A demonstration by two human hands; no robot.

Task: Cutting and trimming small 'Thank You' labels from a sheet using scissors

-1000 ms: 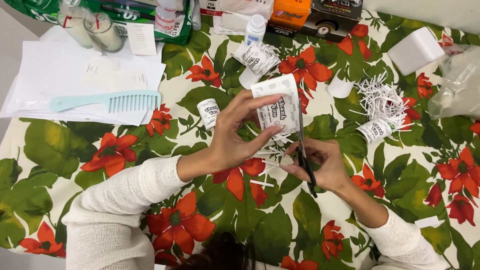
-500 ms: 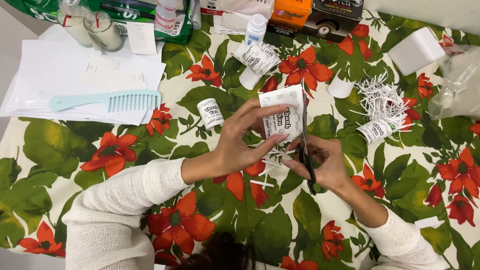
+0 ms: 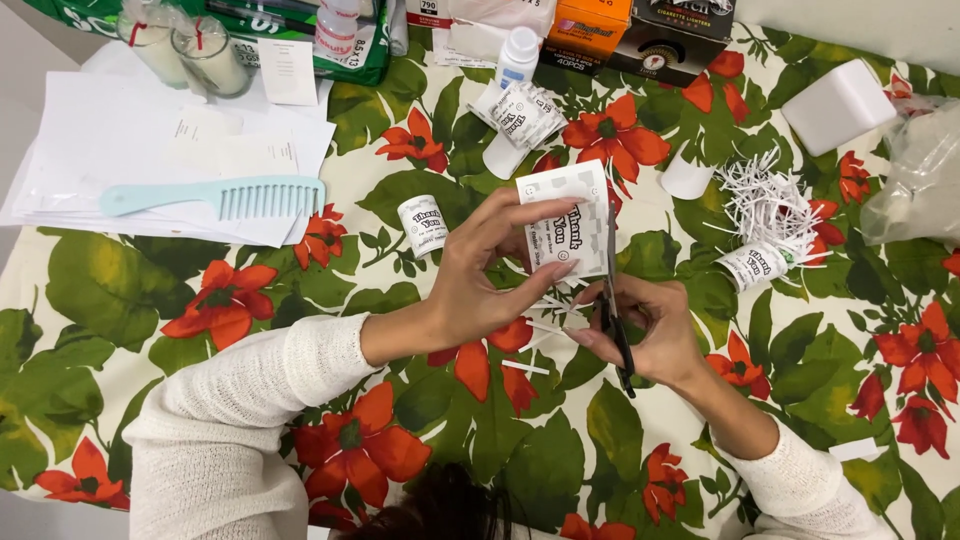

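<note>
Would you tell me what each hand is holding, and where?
Left hand pinches the printed paper sheet by its lower edge; right hand grips the scissors by their handles.

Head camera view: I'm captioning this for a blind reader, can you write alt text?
A left hand holds a white printed paper piece while the right hand cuts its edge with black scissors, above a floral tablecloth. Nearby lie a pale blue comb and shredded white paper.

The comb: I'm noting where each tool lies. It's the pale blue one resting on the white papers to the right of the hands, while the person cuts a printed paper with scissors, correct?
Not quite. The head view shows the comb on the white papers to the left of the hands, not the right. The left hand holds the printed paper; the right hand works the scissors.
</note>
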